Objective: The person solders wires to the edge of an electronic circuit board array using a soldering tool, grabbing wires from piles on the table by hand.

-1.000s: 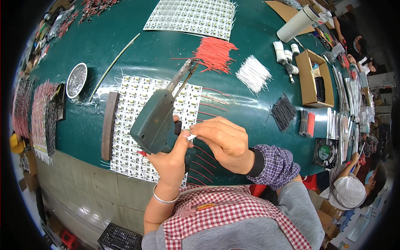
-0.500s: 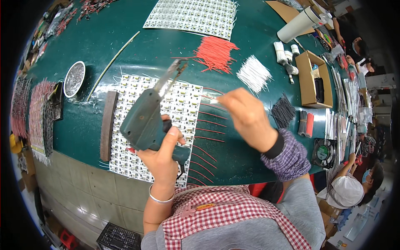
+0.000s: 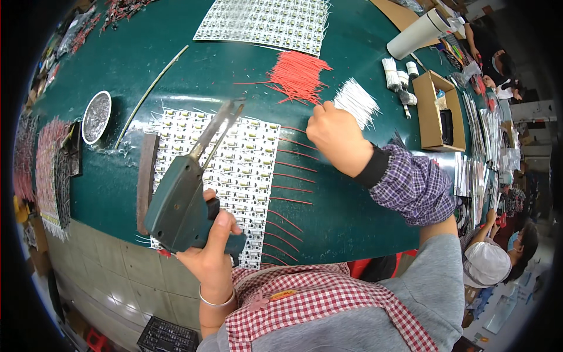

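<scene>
Found the left hand wrapped round the grip of a dark green pistol-shaped tool, with metal prongs directed away from the body. Recorded the tool over the left part of a white panel of small circuit boards, with prong ends just past the panel's far edge in this view. Found the right hand with fingers curled, just beside a pile of white wires; unable to see the fingertips, and cannot tell the gap between them or any item gripped. Noted a purple checked sleeve with a dark cuff on the right forearm. Observed a row of red leads projecting from the panel's right edge, and a brown bar along its left edge. Located a heap of red wires beyond the panel, near the white pile, on the green worktop. Listed farther out: a second panel at the far side, a thin rod and a round bowl to the left, an open cardboard box and a pale cylindrical flask to the right
</scene>
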`<state>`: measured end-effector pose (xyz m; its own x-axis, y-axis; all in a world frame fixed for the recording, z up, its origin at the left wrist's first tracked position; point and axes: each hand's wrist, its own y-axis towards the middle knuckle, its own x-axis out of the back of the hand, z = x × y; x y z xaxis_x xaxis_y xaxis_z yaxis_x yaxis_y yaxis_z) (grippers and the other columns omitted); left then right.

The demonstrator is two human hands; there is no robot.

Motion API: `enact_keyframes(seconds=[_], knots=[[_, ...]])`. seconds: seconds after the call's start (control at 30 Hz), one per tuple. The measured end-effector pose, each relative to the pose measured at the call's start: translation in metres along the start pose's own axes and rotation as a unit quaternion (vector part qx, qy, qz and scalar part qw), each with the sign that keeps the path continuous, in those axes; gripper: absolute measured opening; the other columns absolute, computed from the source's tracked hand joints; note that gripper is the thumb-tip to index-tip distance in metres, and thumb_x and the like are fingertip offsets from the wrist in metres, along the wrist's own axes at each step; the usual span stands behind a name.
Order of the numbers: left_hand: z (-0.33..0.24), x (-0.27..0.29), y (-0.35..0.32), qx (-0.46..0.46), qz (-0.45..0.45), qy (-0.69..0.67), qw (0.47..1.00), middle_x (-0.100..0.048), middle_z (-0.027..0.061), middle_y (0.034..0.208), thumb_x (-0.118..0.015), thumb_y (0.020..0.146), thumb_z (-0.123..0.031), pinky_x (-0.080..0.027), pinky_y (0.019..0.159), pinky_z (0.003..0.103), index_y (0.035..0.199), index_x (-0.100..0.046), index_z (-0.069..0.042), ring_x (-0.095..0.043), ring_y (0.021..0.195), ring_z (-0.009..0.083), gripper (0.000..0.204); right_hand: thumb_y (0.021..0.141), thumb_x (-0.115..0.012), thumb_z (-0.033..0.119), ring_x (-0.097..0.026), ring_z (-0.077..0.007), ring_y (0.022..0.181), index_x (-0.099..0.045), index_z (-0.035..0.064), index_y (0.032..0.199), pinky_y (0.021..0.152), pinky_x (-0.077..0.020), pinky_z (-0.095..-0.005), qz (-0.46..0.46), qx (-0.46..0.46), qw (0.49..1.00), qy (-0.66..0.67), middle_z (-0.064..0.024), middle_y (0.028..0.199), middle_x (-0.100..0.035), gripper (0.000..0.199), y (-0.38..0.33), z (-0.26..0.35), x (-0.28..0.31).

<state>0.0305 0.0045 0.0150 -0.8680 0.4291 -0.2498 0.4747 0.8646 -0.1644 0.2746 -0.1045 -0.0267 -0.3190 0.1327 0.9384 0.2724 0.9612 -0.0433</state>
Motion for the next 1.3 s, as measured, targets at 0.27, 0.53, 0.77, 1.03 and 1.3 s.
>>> enact_keyframes(seconds=[0.27, 0.53, 0.77, 1.03, 1.3], knots=[[0.007, 0.007, 0.008, 0.023, 0.019, 0.051, 0.998, -0.064, 0.0162, 0.109, -0.071, 0.084, 0.002, -0.050, 0.053, 0.027, 0.125, -0.054, 0.007, -0.060, 0.065, 0.0148, 0.046, 0.074, -0.062, -0.008, -0.058, -0.0253, 0.084, -0.065, 0.0001, 0.093, 0.068, -0.0513, -0.0359, -0.261, -0.085, 0.891, 0.363, -0.0072, 0.089, -0.060, 0.021, -0.002, 0.029, -0.021], [0.034, 0.019, 0.010, 0.000, 0.052, 0.231, 0.971, -0.064, 0.0088, 0.087, -0.073, 0.084, 0.002, -0.040, 0.048, 0.022, 0.114, -0.062, 0.007, -0.052, 0.055, 0.0085, 0.032, 0.075, -0.068, -0.009, -0.061, -0.0249, 0.077, -0.068, -0.0001, 0.099, 0.067, -0.0511, -0.0334, -0.297, -0.083, 0.865, 0.396, -0.0085, 0.090, -0.065, 0.025, 0.000, 0.043, -0.041], [0.025, 0.002, 0.010, 0.028, 0.034, 0.247, 0.968, -0.069, 0.0077, 0.095, -0.082, 0.080, -0.008, -0.049, 0.067, 0.025, 0.106, -0.066, 0.005, -0.062, 0.078, 0.0113, 0.033, 0.068, -0.067, -0.008, -0.060, -0.0255, 0.077, -0.066, -0.0033, 0.099, 0.065, -0.0511, -0.0333, -0.294, -0.067, 0.875, 0.379, -0.0107, 0.091, -0.064, 0.031, 0.001, 0.042, -0.037], [0.022, -0.001, 0.014, 0.016, 0.059, 0.292, 0.955, -0.067, 0.0069, 0.087, -0.082, 0.080, -0.012, -0.046, 0.062, 0.026, 0.098, -0.069, 0.002, -0.059, 0.068, 0.0109, 0.027, 0.069, -0.064, -0.004, -0.058, -0.0247, 0.079, -0.064, -0.0063, 0.100, 0.065, -0.0518, -0.0315, -0.277, -0.060, 0.895, 0.345, -0.0119, 0.094, -0.061, 0.031, -0.002, 0.042, -0.036], [0.032, 0.002, 0.017, -0.073, 0.050, 0.334, 0.939, -0.067, 0.0055, 0.079, -0.082, 0.080, -0.012, -0.044, 0.056, 0.025, 0.094, -0.070, 0.002, -0.057, 0.063, 0.0092, 0.023, 0.069, -0.064, -0.003, -0.060, -0.0262, 0.077, -0.064, -0.0076, 0.102, 0.065, -0.0518, -0.0330, -0.265, -0.066, 0.898, 0.346, -0.0143, 0.096, -0.063, 0.033, -0.002, 0.045, -0.031]])
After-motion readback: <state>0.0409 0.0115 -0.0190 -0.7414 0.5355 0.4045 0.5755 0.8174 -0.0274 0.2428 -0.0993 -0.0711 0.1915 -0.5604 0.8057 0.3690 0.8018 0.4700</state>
